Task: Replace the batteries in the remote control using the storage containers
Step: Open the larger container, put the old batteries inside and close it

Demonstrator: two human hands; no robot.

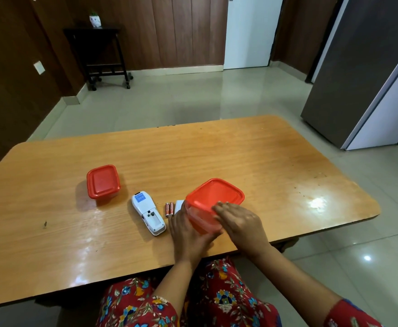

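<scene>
a person sat at a wooden table with both hands on the nearer box, a clear tub with a red lid. the left hand was wrapped around the tub's near left side, palm against the wall, gripping it. the right hand lay on the near right corner of the lid, fingers bent over the rim and pressed to it; whether it pinched the edge or only rested there could not be told. the lid sat tilted toward the camera, though whether it was lifted off the tub was unclear.

just left of the tub, a small white cover lay on the table, partly hidden behind the left hand. beside it lay two batteries, orange and side by side, touching each other. further left was the white remote, face down, its battery bay open and pointing toward the person. it was near the batteries but apart from them.

a second box with a red lid stood closed well to the left, farther back than the remote.

the person's sleeves and lap showed red flowered cloth.
</scene>
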